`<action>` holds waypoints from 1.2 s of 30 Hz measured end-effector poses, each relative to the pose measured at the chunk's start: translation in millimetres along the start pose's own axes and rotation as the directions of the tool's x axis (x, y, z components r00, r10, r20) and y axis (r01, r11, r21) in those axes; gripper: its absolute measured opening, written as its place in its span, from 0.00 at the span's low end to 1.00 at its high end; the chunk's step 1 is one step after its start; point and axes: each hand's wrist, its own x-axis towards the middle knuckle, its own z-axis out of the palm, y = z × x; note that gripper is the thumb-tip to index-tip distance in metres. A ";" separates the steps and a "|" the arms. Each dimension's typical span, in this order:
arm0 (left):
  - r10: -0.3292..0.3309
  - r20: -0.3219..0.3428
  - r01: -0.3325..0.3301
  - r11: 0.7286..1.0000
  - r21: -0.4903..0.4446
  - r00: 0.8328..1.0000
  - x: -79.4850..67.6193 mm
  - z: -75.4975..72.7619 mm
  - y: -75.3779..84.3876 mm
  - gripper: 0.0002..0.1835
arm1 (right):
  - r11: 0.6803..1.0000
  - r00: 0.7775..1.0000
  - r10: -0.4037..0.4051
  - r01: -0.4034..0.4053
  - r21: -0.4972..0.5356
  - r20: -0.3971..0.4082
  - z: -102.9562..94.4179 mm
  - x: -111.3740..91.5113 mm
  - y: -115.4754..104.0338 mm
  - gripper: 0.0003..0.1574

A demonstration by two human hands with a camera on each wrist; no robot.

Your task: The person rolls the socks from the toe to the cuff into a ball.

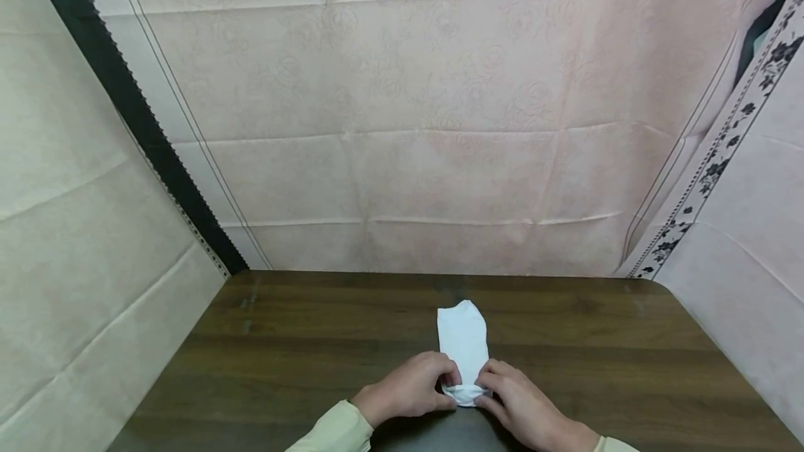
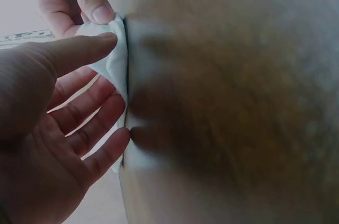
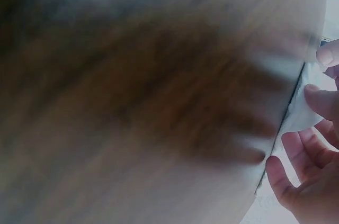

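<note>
A white sock [image 1: 463,340] lies lengthwise on the wooden table, its near end folded over into a small roll. At the left side of that roll, my left hand [image 1: 411,388] pinches the cloth between thumb and fingers. My right hand [image 1: 526,403] pinches the roll's right side, thumb nearest me. In the left wrist view the left thumb presses on the sock's folded edge [image 2: 117,57], with the other fingers spread behind it. The right wrist view shows only part of the right hand [image 3: 312,181] at the frame's edge, holding the white cloth [image 3: 302,110].
The brown wooden table [image 1: 301,340] has a glossy surface that reflects the hands. Pale patterned cloth [image 1: 402,89] hangs behind it, with more cloth at the left side [image 1: 75,243] and right side [image 1: 754,229].
</note>
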 end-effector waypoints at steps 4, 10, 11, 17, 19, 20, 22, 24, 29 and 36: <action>-0.005 -0.004 0.005 1.000 -0.018 1.000 1.1 1.3 -1.2 0.09 | 0.998 0.999 0.034 -0.035 0.046 0.027 -1.1 1.4 -0.4 0.04; -0.025 -0.016 0.024 0.999 -0.033 1.000 2.6 2.5 -0.6 0.07 | 0.996 0.998 0.058 -0.060 0.067 0.030 -1.9 2.3 -1.7 0.04; -0.030 -0.016 0.030 0.999 -0.036 0.999 2.7 2.7 -0.4 0.07 | 0.996 0.998 0.062 -0.064 0.067 0.032 -2.0 2.4 -1.9 0.05; -0.044 -0.003 0.044 0.998 -0.054 0.999 2.1 2.8 0.5 0.05 | 0.991 0.995 0.092 -0.095 0.096 0.042 -3.0 2.6 -4.1 0.07; -0.030 0.000 0.030 0.999 -0.021 1.000 1.8 2.7 0.7 0.09 | 0.986 0.993 0.110 -0.115 0.118 0.046 -3.8 2.7 -4.9 0.08; -0.030 0.003 0.030 1.000 -0.011 1.000 1.7 2.7 0.8 0.12 | 0.984 0.992 0.121 -0.126 0.129 0.047 -4.1 2.8 -5.2 0.08; -0.032 0.012 0.032 0.999 0.009 0.999 1.7 2.6 1.1 0.16 | 0.978 0.989 0.141 -0.148 0.144 0.053 -4.6 3.1 -5.4 0.08; -0.042 0.019 0.042 0.999 0.019 0.999 1.8 2.6 1.3 0.18 | 0.974 0.986 0.157 -0.164 0.154 0.058 -5.0 3.6 -5.9 0.09; -0.060 0.020 0.060 0.998 0.012 0.998 1.1 3.0 1.6 0.19 | 0.962 0.978 0.190 -0.202 0.182 0.081 -6.1 4.6 -6.6 0.09; -0.012 -0.022 0.013 0.999 0.037 1.000 -0.5 3.4 0.7 0.11 | 0.951 0.972 0.218 -0.231 0.208 0.083 -6.4 6.5 -7.5 0.07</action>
